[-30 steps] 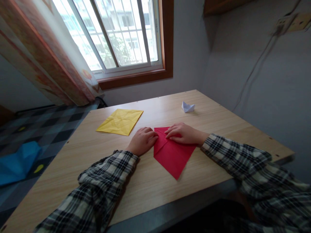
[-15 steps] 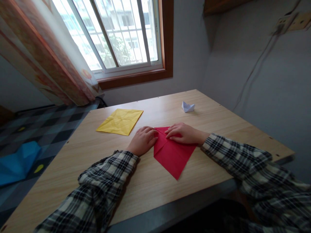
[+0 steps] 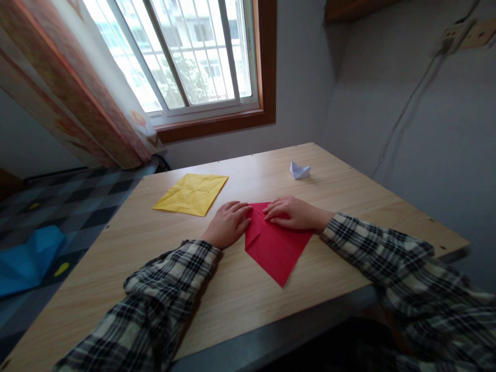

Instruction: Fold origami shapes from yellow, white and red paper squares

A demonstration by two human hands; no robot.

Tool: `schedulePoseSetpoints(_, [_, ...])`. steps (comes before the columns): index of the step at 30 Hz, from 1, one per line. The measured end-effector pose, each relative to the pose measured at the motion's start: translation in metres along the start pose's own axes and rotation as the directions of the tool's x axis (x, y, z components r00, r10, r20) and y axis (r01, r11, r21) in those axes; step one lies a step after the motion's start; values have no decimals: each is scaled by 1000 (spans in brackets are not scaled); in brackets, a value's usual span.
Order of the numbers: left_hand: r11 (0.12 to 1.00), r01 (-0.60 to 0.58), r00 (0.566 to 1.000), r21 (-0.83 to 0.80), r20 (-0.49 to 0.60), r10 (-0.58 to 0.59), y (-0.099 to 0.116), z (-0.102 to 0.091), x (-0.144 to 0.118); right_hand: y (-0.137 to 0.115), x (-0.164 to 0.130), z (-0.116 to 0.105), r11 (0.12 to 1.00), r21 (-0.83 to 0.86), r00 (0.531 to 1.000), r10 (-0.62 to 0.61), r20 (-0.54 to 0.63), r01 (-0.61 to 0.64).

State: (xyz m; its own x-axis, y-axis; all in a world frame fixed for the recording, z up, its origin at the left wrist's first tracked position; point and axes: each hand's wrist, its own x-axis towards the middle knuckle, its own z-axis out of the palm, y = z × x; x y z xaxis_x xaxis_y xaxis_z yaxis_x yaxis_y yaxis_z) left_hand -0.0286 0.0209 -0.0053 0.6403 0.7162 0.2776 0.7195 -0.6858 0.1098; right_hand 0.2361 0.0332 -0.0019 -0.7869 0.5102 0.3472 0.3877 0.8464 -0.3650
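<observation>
A folded red paper (image 3: 276,248) lies flat on the wooden table (image 3: 240,289), shaped like a triangle pointing toward me. My left hand (image 3: 228,223) rests at its upper left edge, fingertips touching the folded flap. My right hand (image 3: 293,213) lies palm down on the paper's upper right part, pressing it to the table. Both arms wear plaid sleeves.
A creased yellow paper square (image 3: 192,193) lies to the left behind my hands. A small white folded paper boat (image 3: 299,170) sits at the far right. Beyond the table are a window and a curtain (image 3: 73,88). Blue paper (image 3: 27,258) lies on the floor at left.
My left hand's fingers have slid slightly along the red paper's left flap edge. Everything else is unchanged.
</observation>
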Motion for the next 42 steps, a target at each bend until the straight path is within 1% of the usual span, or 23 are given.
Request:
schedulePoseSetpoints(3, [1000,7,1000,-11,-6,-7,0,0,0,0,0,0,1000,4,1000,-3,1,3])
schedulePoseSetpoints(6, [1000,-10,1000,-3,-6,10,0,1,-1,0,1,1,1000,2,1000,-7,2,7])
schedulePoseSetpoints(8, [1000,-25,1000,13,-6,26,-1,1,-2,-1,1,2,1000,-15,999,26,-21,-27])
schedulePoseSetpoints(11, [999,-26,1000,37,-8,26,-2,2,-3,1,1,3,986,-92,985,131,-113,-142])
schedulePoseSetpoints(14, [999,-18,1000,32,-13,18,-2,3,-3,5,0,4,943,-179,950,247,-188,-281])
schedulePoseSetpoints(16, [1000,-18,1000,20,-19,19,-2,3,-3,8,-3,5,905,-223,926,322,-199,-363])
schedulePoseSetpoints(18, [1000,-24,999,19,-20,25,-2,3,-3,10,-4,6,872,-259,907,379,-181,-416])
schedulePoseSetpoints(20, [999,-29,999,33,-19,30,-2,3,-3,11,-5,6,855,-283,900,409,-150,-435])
schedulePoseSetpoints(24, [999,-34,999,43,-19,35,-3,3,-3,11,-5,6,861,-279,905,409,-117,-425])
schedulePoseSetpoints(31, [997,-62,998,50,-26,64,-5,6,-2,5,-4,5,834,-254,872,466,-150,-490])
schedulePoseSetpoints(34, [995,-92,996,37,-7,92,-7,7,-2,3,-3,4,804,-277,850,500,-165,-527])
schedulePoseSetpoints(37, [995,-96,995,29,-12,97,-7,7,-2,4,-3,3,774,-296,829,524,-195,-559])
schedulePoseSetpoints(42, [995,-94,995,30,-24,95,-6,6,-2,9,-4,4,785,-258,826,528,-198,-563])
